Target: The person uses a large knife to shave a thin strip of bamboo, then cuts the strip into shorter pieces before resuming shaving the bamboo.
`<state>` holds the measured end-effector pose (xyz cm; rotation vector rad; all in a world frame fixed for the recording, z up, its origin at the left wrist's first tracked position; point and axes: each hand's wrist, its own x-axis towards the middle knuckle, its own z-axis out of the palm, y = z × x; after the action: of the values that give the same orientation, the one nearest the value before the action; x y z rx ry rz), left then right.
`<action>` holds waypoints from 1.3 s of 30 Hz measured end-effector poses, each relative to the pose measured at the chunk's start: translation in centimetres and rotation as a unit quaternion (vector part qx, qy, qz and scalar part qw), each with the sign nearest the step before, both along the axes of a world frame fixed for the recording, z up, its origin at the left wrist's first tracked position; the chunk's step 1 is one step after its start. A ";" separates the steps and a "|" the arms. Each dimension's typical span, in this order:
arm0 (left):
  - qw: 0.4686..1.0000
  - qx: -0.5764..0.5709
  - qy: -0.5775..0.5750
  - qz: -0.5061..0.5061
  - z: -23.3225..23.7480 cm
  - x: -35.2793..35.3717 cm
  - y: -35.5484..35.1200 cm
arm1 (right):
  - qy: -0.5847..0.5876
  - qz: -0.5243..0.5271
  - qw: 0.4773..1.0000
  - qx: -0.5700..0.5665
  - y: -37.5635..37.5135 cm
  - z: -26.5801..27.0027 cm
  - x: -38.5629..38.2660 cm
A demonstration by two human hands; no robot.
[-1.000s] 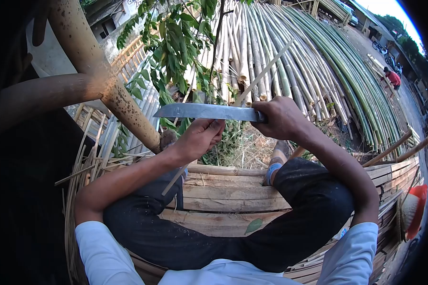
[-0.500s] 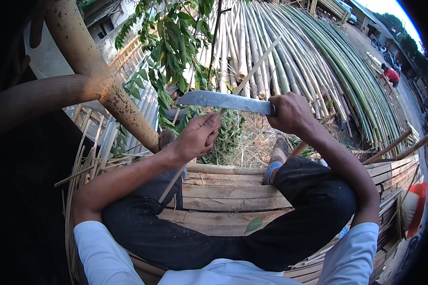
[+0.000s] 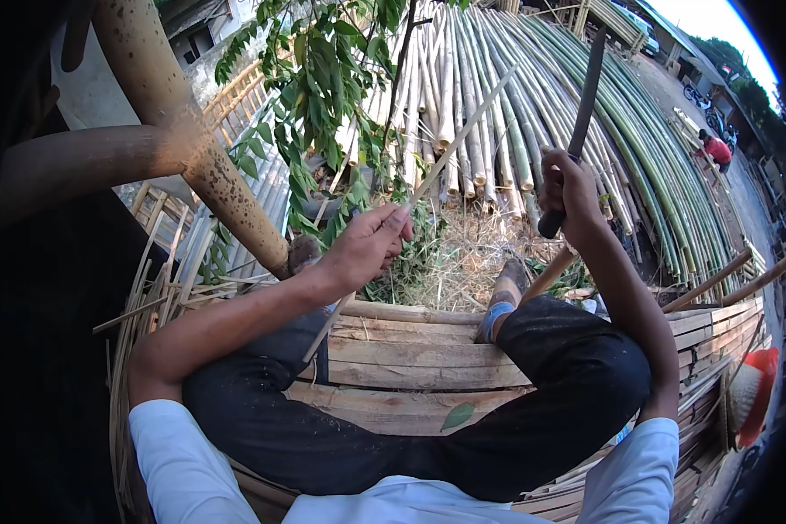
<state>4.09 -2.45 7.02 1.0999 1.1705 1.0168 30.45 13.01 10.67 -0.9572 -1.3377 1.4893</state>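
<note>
My left hand (image 3: 368,249) is closed around a long thin bamboo strip (image 3: 465,133). The strip slants from near my left knee up and away to the right, over the ground ahead. My right hand (image 3: 571,194) grips the dark handle of a machete (image 3: 589,96). Its blade points up and away, tilted a little right, apart from the strip. Under my legs is a bench of split bamboo slats (image 3: 428,351), with a loose green leaf (image 3: 458,417) lying on it.
Rows of long bamboo poles (image 3: 498,96) lie ahead. A thick bamboo post (image 3: 236,205) and a leafy branch (image 3: 323,79) stand on my left. Loose strips (image 3: 148,319) rest beside my left arm. At far right are a red-and-straw hat (image 3: 754,397) and a distant person in red (image 3: 716,150).
My right hand has swung the machete from lying level across the strip to pointing upward, moving right and off the strip. My left hand keeps its hold, nearly unmoved.
</note>
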 end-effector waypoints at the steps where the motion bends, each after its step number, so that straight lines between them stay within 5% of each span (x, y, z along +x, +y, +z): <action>1: 1.000 0.022 0.007 -0.017 -0.3 0.0 0.1 | -0.046 0.046 0.997 0.035 -0.7 0.1 -0.3; 4: 0.999 0.033 0.011 -0.023 -0.4 0.1 0.2 | -0.314 0.107 0.897 0.291 -1.5 -0.3 -1.8; 7: 0.999 0.026 0.034 0.012 0.3 0.4 -0.1 | -0.477 0.140 0.796 0.344 -4.3 1.6 -3.5; 11: 0.998 0.028 0.051 0.012 0.5 0.2 -0.4 | -0.502 0.125 0.742 0.427 -4.6 1.0 -4.4; 20: 0.953 0.204 0.219 0.055 0.1 0.8 -0.7 | -0.537 0.072 0.726 0.423 -3.5 0.0 -4.0; 27: 0.950 0.186 0.238 0.075 0.6 1.1 -1.2 | -0.566 0.050 0.707 0.422 -3.2 0.0 -3.4; 38: 0.953 0.174 0.239 0.064 -0.2 0.1 -1.5 | -0.532 -0.029 0.770 0.351 -0.4 -1.1 -0.2; 39: 0.953 0.175 0.238 0.064 -0.1 0.3 -1.5 | -0.454 -0.042 0.849 0.266 1.3 -2.1 0.8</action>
<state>4.35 -3.94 6.95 1.6319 1.4937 1.1220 31.25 14.35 8.59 -1.3671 -2.1765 0.4669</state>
